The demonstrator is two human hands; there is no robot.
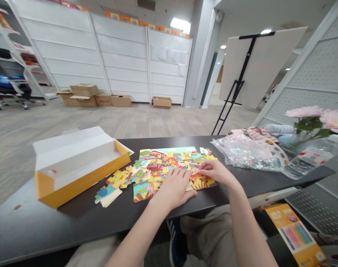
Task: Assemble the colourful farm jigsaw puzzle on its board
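A colourful jigsaw puzzle point(157, 181) lies on the dark table in front of me, with many loose pieces spread over its printed picture. My left hand point(177, 186) rests palm down across the puzzle's front middle, fingers stretched out. On its right half, my right hand point(213, 171) has thumb and forefinger pinched together over a small pale puzzle piece point(196, 170). More loose puzzle pieces point(120, 178) trail off to the left, and a few lie face down near the front left. The puzzle surface under my left palm is hidden.
An open yellow-and-white box point(82, 167) stands on the table's left. To the right lie a clear plastic bag point(246, 152), a plastic bottle point(308, 159) and pink flowers point(308, 113). A yellow package point(295, 233) sits below the table's right edge. An easel point(235, 89) stands behind.
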